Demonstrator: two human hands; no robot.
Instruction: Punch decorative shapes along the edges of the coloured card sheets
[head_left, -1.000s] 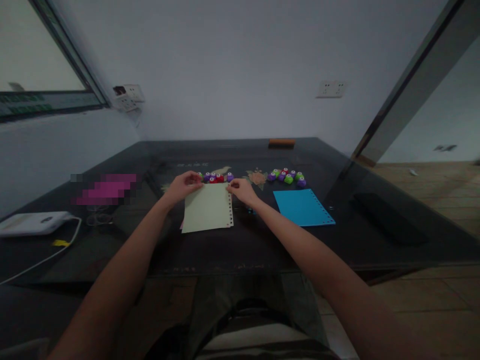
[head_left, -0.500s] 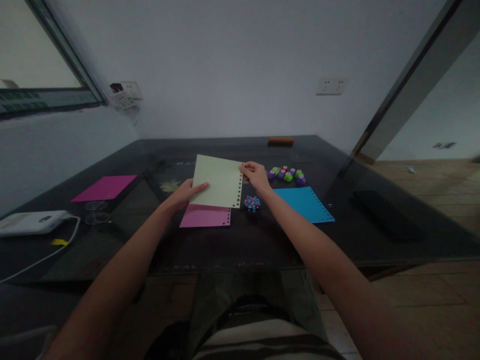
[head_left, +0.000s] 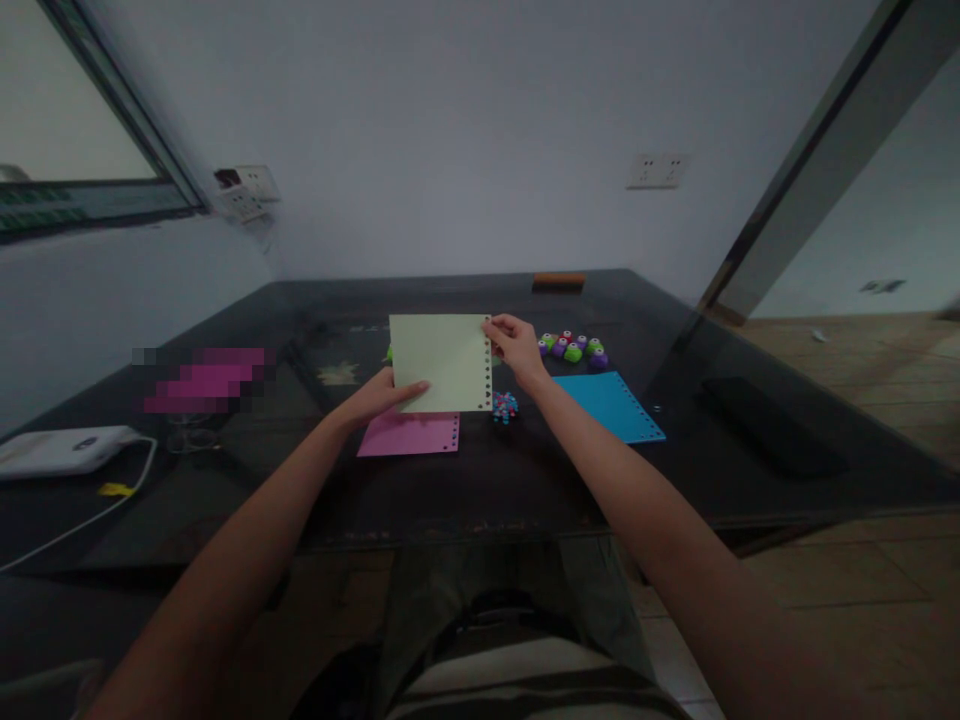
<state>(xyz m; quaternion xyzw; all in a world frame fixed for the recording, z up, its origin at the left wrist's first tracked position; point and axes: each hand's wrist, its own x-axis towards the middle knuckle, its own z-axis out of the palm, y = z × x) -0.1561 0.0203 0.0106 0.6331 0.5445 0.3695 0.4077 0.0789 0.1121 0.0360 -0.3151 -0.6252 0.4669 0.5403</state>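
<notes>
The step in hand is holding the cream sheet (head_left: 441, 358) up over the table (head_left: 450, 495), partly hiding the pink sheet (head_left: 409, 437) toward the front edge; the left hand (head_left: 382, 394) grasps the cream sheet's lower left corner, the right hand (head_left: 517, 348) pinches its punched edge, and moving it probably calls for an even, two-handed grip

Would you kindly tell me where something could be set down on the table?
On the dark table, one free patch lies between the light pink sheet and the near edge, another along the wall, left of the brown block. Crowded: around the pale sheet between left hand and right hand, with the multicoloured ball, toy cluster and blue sheet.
</notes>
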